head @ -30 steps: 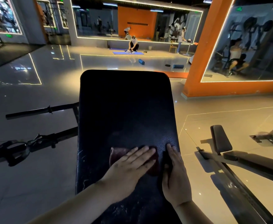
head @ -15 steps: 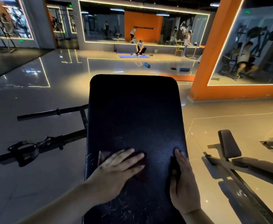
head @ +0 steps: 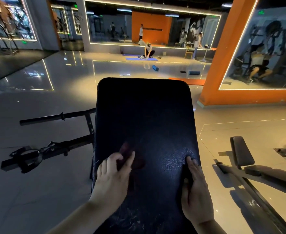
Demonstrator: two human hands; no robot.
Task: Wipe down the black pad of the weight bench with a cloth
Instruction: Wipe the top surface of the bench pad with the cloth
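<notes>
The black pad [head: 144, 115] of the weight bench fills the middle of the view, running away from me. A dark red cloth [head: 135, 162] lies on its near left part. My left hand [head: 113, 176] is at the pad's left edge, its fingers curled and gathering the cloth, part of which sticks up above the fingers. My right hand [head: 195, 193] lies flat along the pad's right edge with straight fingers, the thumb on the pad's top. White scuff marks show on the pad near my wrists.
The bench's black steel frame and a strap [head: 42, 154] lie on the glossy floor at left. A second bench [head: 245, 159] stands at right. An orange pillar [head: 223, 70] rises beyond. A person kneels on a blue mat [head: 141, 59] far ahead, near foam rollers.
My left hand slid the cloth leftward across the pad, from beside my right hand to the left edge, and its fingers went from flat to curled round the cloth. My right hand stayed put.
</notes>
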